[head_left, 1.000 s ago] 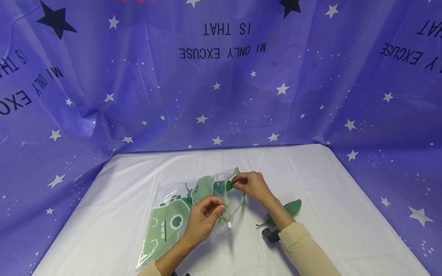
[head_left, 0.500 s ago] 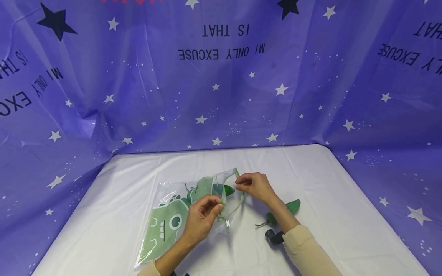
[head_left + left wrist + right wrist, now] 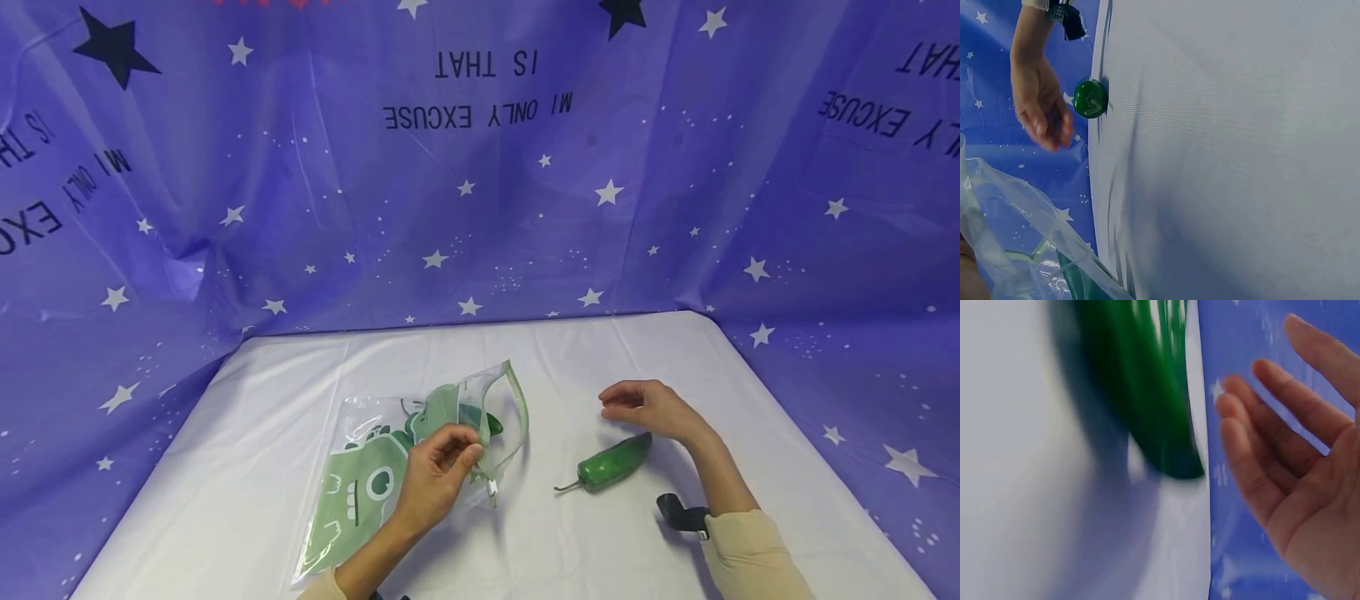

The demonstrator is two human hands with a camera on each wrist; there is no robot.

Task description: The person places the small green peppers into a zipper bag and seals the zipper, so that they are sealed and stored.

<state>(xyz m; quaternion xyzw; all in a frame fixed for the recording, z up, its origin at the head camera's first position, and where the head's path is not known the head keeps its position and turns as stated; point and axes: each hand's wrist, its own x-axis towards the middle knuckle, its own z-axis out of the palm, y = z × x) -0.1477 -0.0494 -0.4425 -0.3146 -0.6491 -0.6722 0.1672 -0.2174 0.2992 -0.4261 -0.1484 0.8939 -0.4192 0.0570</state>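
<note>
Pinching the plastic bag (image 3: 337, 521) with my left hand (image 3: 442, 471) at lower centre of the head view, I hover my right hand (image 3: 654, 408), loose and free, near the green pepper (image 3: 615, 463), lower right; another pepper (image 3: 494, 425) lies inside the bag.

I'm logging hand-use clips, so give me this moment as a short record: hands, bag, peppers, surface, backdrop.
Left hand: pinches the bag near its mouth
Right hand: holds nothing, fingers loosely bent, near the loose pepper but apart from it
Bag: clear, green cartoon print, mouth open
Loose pepper: green, lying on the surface, stem toward the bag's side
Bagged pepper: green, tip showing at the mouth; full count inside unclear
Surface: white cloth
Backdrop: blue-purple, with stars and lettering
</note>
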